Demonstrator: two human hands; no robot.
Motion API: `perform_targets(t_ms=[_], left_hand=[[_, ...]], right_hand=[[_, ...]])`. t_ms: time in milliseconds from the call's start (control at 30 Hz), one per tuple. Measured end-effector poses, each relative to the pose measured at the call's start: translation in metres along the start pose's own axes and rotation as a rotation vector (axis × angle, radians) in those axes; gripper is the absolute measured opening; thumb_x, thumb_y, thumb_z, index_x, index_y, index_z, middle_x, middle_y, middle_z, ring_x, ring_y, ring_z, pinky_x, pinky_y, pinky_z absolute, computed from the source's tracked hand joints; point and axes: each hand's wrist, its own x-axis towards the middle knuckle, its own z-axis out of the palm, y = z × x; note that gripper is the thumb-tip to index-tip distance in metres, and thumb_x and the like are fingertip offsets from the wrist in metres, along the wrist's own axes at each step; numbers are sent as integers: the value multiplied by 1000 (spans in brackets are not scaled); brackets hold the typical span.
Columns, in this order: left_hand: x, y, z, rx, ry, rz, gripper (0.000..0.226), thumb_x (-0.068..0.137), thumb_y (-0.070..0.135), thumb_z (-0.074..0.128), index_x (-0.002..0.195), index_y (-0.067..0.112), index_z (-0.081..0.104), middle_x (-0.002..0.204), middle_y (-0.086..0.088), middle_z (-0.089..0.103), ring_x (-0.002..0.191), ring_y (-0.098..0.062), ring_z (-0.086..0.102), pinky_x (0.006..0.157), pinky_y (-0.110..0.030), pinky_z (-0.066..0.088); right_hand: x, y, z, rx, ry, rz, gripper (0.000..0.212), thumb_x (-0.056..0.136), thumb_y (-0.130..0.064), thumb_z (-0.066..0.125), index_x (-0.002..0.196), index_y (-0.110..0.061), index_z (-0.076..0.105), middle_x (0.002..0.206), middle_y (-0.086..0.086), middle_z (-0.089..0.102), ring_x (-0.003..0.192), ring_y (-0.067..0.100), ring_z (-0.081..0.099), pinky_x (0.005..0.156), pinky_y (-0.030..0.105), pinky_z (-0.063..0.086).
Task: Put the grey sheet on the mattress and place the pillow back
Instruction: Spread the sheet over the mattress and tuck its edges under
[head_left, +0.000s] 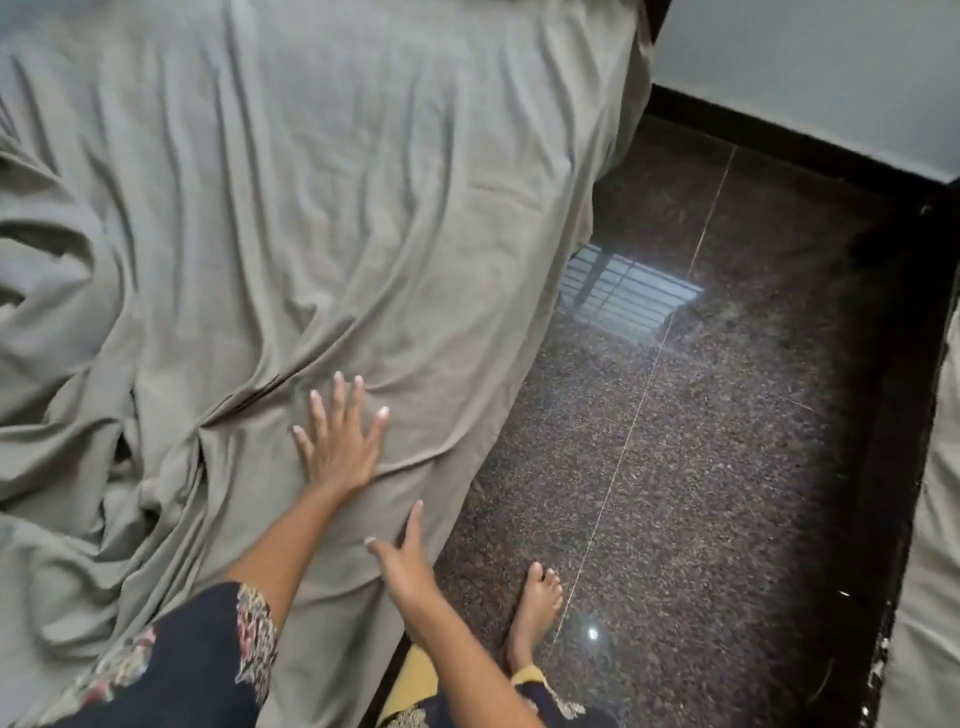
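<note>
Both hands were open. Her right hand (408, 564) hovered by the bed edge, while her left hand (340, 439) lay flat on the grey sheet (311, 208). Wrinkles bunched further left, nearer the left hand.

The sheet (311, 208) lies spread over the mattress, filling the left and middle of the view, bunched into folds at the left and hanging over the bed's right edge toward the floor (727, 415). The left hand (340, 441) rests flat on the sheet near that edge; the right hand (405, 561) is just nearer, at the overhang. A bare foot (535, 613) stands on the floor right of the bed. A wall (805, 67) rises beyond the floor.
</note>
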Motion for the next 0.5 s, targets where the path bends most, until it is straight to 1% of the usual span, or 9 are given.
perform_targets(t_ms=[133,200,233,267,300,333,367,433,500], left_hand=[[35,-30,-14,-46,-23,-201,64,97,56,25,151,35,-2,159,5,-13,146,-28,-9,115,-55,-2],[42,-43,-28,-33,-69,-196,64,97,56,26,151,34,0,159,6,-10,147,-28,-4,115,-57,1],[42,-47,-32,-2,-44,-160,63,97,54,29,151,32,3,160,6,-7,147,-28,1,114,-57,4],[37,-50,-36,32,26,-102,62,98,49,33,152,30,10,160,4,0,146,-29,7,114,-56,7],[31,-54,-38,55,110,-47,59,98,43,40,151,27,20,160,1,8,144,-31,14,113,-56,12],[23,-61,-37,70,179,-17,57,97,38,46,149,25,27,159,-3,14,142,-33,19,112,-56,15],[15,-70,-34,80,203,-22,57,95,37,48,148,25,29,159,-3,16,142,-35,19,111,-58,16],[5,-92,-27,78,111,-118,63,96,48,41,151,33,15,160,3,2,145,-33,5,111,-63,7],[7,-115,-26,43,24,-227,67,93,61,30,149,41,1,159,10,-13,146,-27,-9,109,-65,-4]], right_hand=[[-5,11,29,-55,3,-27,96,87,-21,58,149,-27,-15,157,-2,-12,146,18,4,114,24,12],[-8,17,33,-189,-5,-41,94,87,-21,57,150,-23,-12,155,1,-23,146,21,1,113,25,11],[-10,17,33,-294,53,-59,90,86,-23,56,151,-21,-8,155,3,-23,146,23,4,114,27,13],[-13,17,32,-442,200,-118,86,84,-24,55,152,-17,3,157,5,-17,145,24,13,113,29,20],[-13,13,30,-592,384,-233,83,77,-25,58,150,-12,21,158,8,-2,141,26,28,107,31,33],[-13,5,29,-716,459,-327,81,65,-28,62,141,-10,42,155,11,21,132,26,43,98,33,45],[-9,-3,29,-851,499,-409,78,56,-30,63,131,-15,54,148,11,38,126,26,51,92,35,50],[7,-20,31,-1033,511,-538,73,53,-30,61,126,-22,59,143,8,47,128,27,49,95,44,47],[18,-40,33,-1209,409,-574,67,65,-32,52,132,-25,53,148,7,40,135,28,40,102,51,39]])
